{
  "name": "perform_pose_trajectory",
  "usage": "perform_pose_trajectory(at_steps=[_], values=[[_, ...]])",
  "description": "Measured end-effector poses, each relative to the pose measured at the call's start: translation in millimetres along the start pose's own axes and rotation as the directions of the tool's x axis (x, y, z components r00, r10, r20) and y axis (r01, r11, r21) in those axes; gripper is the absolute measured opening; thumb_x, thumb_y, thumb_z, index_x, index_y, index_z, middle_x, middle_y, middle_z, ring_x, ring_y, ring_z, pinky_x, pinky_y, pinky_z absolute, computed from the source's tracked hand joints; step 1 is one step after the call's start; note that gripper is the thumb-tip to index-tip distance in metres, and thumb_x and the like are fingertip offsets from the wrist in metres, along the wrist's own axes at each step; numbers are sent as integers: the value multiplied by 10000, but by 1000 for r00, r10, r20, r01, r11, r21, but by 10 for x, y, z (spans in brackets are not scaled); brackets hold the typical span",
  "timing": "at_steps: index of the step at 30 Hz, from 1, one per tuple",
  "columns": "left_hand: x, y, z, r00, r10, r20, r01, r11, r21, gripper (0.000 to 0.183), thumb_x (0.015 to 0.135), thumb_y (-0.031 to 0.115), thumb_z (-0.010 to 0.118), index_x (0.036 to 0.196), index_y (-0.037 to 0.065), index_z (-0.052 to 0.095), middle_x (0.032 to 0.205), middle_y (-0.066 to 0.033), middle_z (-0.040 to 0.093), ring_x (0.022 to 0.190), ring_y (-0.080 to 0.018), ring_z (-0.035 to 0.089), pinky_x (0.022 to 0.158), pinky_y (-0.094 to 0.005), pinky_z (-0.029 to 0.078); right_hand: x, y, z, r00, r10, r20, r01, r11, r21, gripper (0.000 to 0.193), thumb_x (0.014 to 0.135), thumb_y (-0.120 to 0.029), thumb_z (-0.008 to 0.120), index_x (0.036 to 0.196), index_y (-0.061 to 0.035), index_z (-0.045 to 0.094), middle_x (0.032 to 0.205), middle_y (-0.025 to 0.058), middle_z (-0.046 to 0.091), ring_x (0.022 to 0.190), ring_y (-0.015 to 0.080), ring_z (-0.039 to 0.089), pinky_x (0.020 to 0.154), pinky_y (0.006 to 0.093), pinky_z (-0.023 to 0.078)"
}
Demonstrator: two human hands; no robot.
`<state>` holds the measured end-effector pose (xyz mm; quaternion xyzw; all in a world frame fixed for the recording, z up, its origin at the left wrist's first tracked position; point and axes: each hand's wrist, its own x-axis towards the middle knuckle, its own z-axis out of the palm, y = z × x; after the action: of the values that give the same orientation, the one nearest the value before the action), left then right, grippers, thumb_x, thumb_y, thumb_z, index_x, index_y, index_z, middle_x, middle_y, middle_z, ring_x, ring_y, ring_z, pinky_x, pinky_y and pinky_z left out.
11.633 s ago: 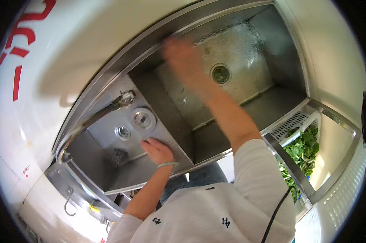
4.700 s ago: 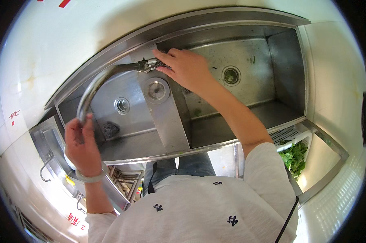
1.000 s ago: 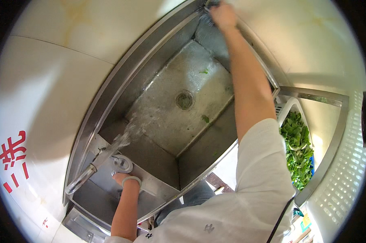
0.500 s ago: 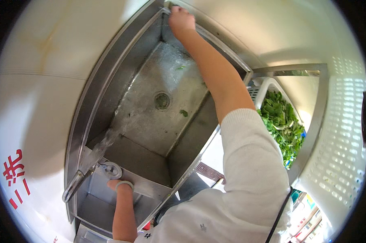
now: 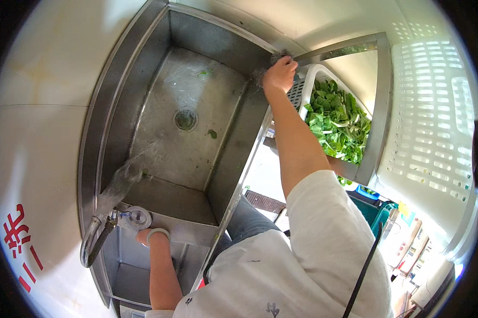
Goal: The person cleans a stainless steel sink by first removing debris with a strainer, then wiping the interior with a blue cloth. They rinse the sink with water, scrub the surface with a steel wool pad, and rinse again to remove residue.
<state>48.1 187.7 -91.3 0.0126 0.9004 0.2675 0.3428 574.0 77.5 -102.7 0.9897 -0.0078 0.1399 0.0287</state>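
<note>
At the far right corner of the steel sink (image 5: 213,159), my right hand (image 5: 280,75) is closed on a dark, wiry steel wool scrubber (image 5: 283,54), held against the rim. My left hand (image 5: 142,237) rests by the divider (image 5: 183,228) between the two basins, just below a round whitish fitting (image 5: 139,217). A pale band circles that wrist, and its fingers are mostly hidden. From the curved tap (image 5: 90,241) water pours into the larger basin. Small green leaf scraps (image 5: 212,134) lie near the drain (image 5: 186,120).
Right of the sink, a white basket (image 5: 309,85) full of leafy greens (image 5: 337,119) sits within a metal frame (image 5: 383,106). A large white perforated crate (image 5: 427,127) stands farther right. The smaller basin (image 5: 133,281) lies at the near left, beside a tiled wall (image 5: 43,159).
My right hand has slid along the sink's far rim, from the far left corner to the right corner, with the scrubber. The view has shifted; my left hand stays by the divider.
</note>
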Motion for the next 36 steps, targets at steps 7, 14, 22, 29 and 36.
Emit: perform_pose_trajectory(at_steps=[7, 14, 22, 29, 36], values=[[77, -54, 35, 998, -40, -48, 39, 999, -13, 464, 886, 325, 373, 1031, -17, 650, 1093, -157, 638, 972, -280, 614, 815, -366, 474, 133, -729, 36, 999, 29, 41, -39, 958, 286, 211, 926, -166, 447, 1028, 6, 512, 872, 119, 637, 746, 261, 688, 571, 358, 574], [106, -18, -1, 998, -59, -25, 58, 998, -32, 474, 891, 332, 355, 1050, -15, 637, 1106, -159, 631, 978, -282, 605, 825, -372, 470, 255, -150, -223, 929, -220, 298, 261, 960, -104, 305, 916, -175, 475, 1110, 34, 582, 1180, 195, 544, 956, 254, 642, 703, 330, 555], [139, -39, 21, 998, -53, -22, 53, 998, -21, 485, 897, 340, 336, 1071, -12, 621, 1120, -162, 622, 984, -284, 596, 837, -378, 464, 193, -655, -183, 898, -354, 262, 388, 917, -90, 275, 898, -166, 478, 1063, -27, 649, 1086, 136, 637, 1019, 273, 595, 749, 352, 529], [87, -56, 43, 998, -54, -9, 54, 998, 11, 495, 902, 346, 318, 1089, -10, 607, 1132, -164, 614, 989, -286, 587, 847, -383, 460, -139, 21, -387, 757, -192, 624, 359, 921, -152, 365, 856, -183, 540, 1125, 58, 592, 1305, 192, 450, 1118, 368, 540, 821, 363, 515], [85, -14, 28, 998, -41, -46, 42, 999, 10, 506, 907, 353, 301, 1107, -7, 593, 1144, -167, 606, 995, -288, 579, 858, -389, 455, -228, 33, -384, 995, 89, -51, -75, 969, 235, 476, 775, -105, 604, 1223, -38, 460, 1202, 180, 397, 1107, 321, 503, 798, 391, 519]])
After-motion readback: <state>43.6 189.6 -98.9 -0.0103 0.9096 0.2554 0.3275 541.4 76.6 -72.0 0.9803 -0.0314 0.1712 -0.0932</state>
